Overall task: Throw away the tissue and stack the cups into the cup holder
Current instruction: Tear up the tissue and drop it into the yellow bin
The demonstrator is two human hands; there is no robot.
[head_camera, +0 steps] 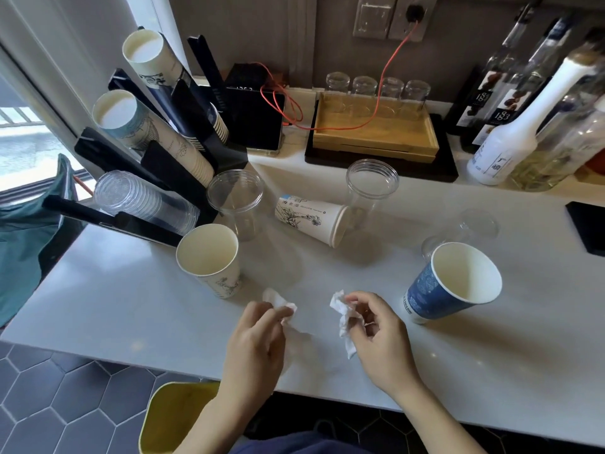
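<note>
Two crumpled pieces of tissue, both at the near edge of the counter [114, 299]. Left piece of tissue [278, 301] is pinched in the fingers [284, 312] of my left hand [255, 342]; whether it has cleared the surface I cannot tell. Right piece of tissue [342, 317] hangs from my right hand [383, 335], fingers closed on its top, tail dangling free.

Yellow bin [170, 417] sits on the floor below the counter edge, under my left forearm. Judgement: disposal step is in hand, no cups stacked from the loose set yet.

Loose cups around the tissue: a white paper cup [209, 257] upright to the left, a blue paper cup [455, 283] upright to the right, a printed paper cup [311, 219] on its side further back, clear plastic cups [235, 201] beyond. Cup holder [157, 165] stands at the left rear, already carrying stacks.

Risks:
- Right piece is held only at its top; a quick swing toward the bin could shed it onto the floor.
- Bin opening is partly hidden by my arm, so a blind drop may miss.
- Blue cup stands near my right hand; an elbow sweep could tip it.
- The cup on its side may roll if the counter is knocked.
</note>
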